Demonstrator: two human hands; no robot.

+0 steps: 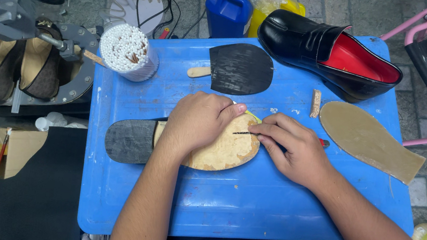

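Observation:
A shoe sole (pixel 223 153) lies flat on the blue table (pixel 247 203), tan at the front and black at the heel end. My left hand (pixel 197 121) presses down on its middle, fingers spread over the tan part. My right hand (pixel 292 147) grips a thin knife (pixel 244 133) with a red end, its blade tip touching the sole's front edge.
A black rubber sole piece (pixel 241 68) and a black loafer with red lining (pixel 326 52) lie at the back. A tan insole (pixel 367 139) sits right. A cup of white swabs (pixel 127 50) stands back left. Bottles (pixel 229 8) stand behind; a machine with shoes (pixel 24 63) is left.

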